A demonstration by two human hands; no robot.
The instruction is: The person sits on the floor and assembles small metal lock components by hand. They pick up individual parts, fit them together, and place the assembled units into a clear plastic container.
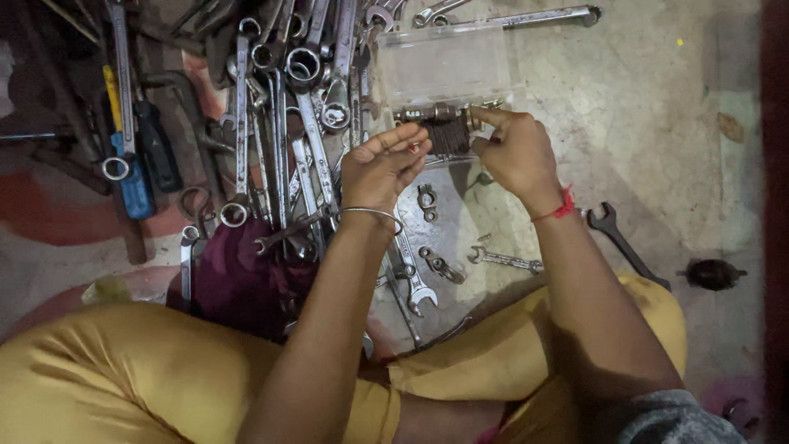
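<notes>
An open clear plastic case (pixel 444 62) lies on the floor, its lower half holding a row of dark metal sockets or bits (pixel 448 131). My right hand (pixel 514 152) pinches a small piece at the right end of that row. My left hand (pixel 382 168), with a thin metal bangle on the wrist, hovers at the left side of the row, fingers extended and touching the case edge. I cannot tell whether the left fingers hold anything.
A heap of steel spanners (pixel 304 115) covers the floor at upper left, beside a blue-handled screwdriver (pixel 131 181). Loose small spanners (pixel 505 260) and a black spanner (pixel 620 238) lie on the concrete. My legs in yellow cloth (pixel 148 370) fill the bottom.
</notes>
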